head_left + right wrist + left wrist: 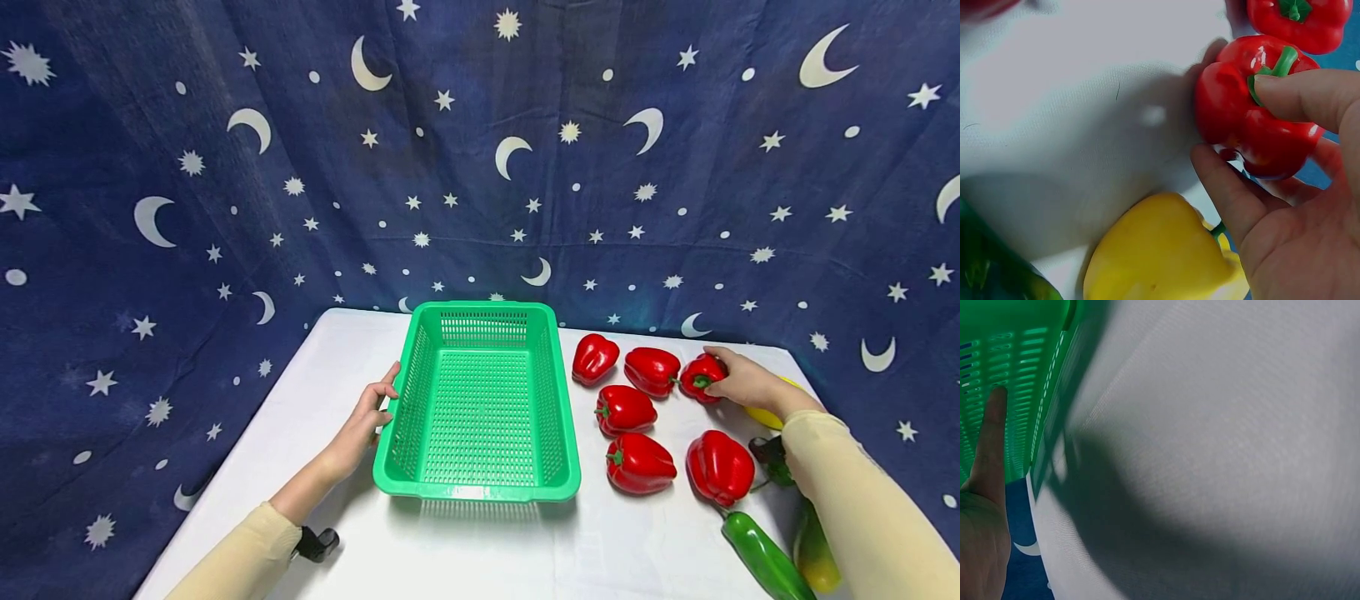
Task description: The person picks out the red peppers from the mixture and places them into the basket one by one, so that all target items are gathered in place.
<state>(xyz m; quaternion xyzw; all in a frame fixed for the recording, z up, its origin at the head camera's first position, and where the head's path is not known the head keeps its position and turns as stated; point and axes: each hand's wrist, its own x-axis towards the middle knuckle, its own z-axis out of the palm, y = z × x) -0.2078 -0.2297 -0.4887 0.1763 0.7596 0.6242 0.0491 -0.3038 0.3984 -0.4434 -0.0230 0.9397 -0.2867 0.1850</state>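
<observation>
My right hand grips a red bell pepper at the back right of the table. In the right wrist view the thumb lies over its green stem and the fingers are at its side and underneath. A yellow bell pepper lies close below that hand. My left hand rests against the left side of a green plastic basket, fingertips right at the rim. The left wrist view shows one straight digit touching the slotted outer wall. The basket holds nothing.
Several red bell peppers lie between basket and right arm. A long green pepper and a green-yellow vegetable lie at the front right, partly under the sleeve. A blue curtain with moons and stars hangs behind the white table.
</observation>
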